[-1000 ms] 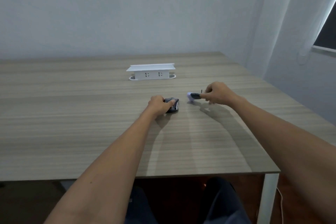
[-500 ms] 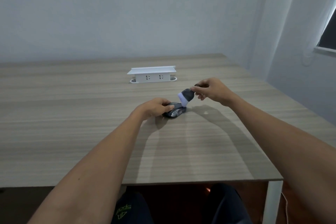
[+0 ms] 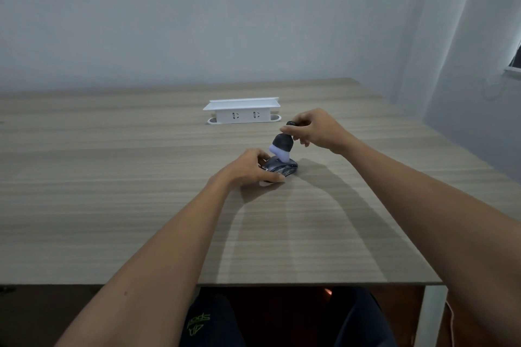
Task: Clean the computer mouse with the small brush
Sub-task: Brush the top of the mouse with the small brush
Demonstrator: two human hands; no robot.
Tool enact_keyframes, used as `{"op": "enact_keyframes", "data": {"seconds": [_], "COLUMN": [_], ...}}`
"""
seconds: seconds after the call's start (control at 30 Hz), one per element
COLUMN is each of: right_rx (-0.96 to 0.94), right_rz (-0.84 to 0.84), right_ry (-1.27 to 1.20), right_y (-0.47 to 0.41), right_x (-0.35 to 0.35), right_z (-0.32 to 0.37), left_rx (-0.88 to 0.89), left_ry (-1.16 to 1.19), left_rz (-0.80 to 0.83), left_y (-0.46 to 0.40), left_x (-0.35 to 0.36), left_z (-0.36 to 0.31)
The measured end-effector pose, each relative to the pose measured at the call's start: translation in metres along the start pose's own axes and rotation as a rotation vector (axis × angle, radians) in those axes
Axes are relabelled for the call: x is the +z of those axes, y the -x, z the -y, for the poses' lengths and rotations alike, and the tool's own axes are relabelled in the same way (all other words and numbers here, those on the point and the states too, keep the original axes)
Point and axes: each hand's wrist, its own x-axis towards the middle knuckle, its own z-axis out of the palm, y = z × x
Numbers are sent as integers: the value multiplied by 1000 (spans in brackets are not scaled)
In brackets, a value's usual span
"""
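Dark computer mouse (image 3: 282,168) flat on wooden table; small brush (image 3: 282,145) dark-bodied, pale bristles downward, tilted, tips touching mouse top, stubby handle up and right.

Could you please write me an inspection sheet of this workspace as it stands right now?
Surface: light wood-grain table, with arm shadows across it.
Job's things: dark grey computer mouse lies on the table; small dark brush with pale bristles is tilted, bristles down on the mouse's top.
Clutter: white plastic socket box stands on the table beyond the mouse, apart from it.
Hands: left hand grips the mouse's near side; right hand pinches the brush handle.
Cables: thin white cord hangs by the table's right leg; none seen on the mouse.
Surroundings: plain pale wall, window edge at right; the person's dark trousers under the table.
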Motion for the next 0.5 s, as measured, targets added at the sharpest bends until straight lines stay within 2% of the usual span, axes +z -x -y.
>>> {"op": "enact_keyframes", "data": {"seconds": [0.17, 0.5], "right_rx": [32, 26], "right_rz": [132, 213], "right_ry": [-30, 53], "right_y": [-4, -6], "right_x": [-4, -14], "right_z": [5, 2], "left_rx": [28, 11], "left_ry": [28, 117], "left_rz": [-33, -25], "left_y": [-2, -2], "left_x": [2, 1], "left_z": [6, 14]}}
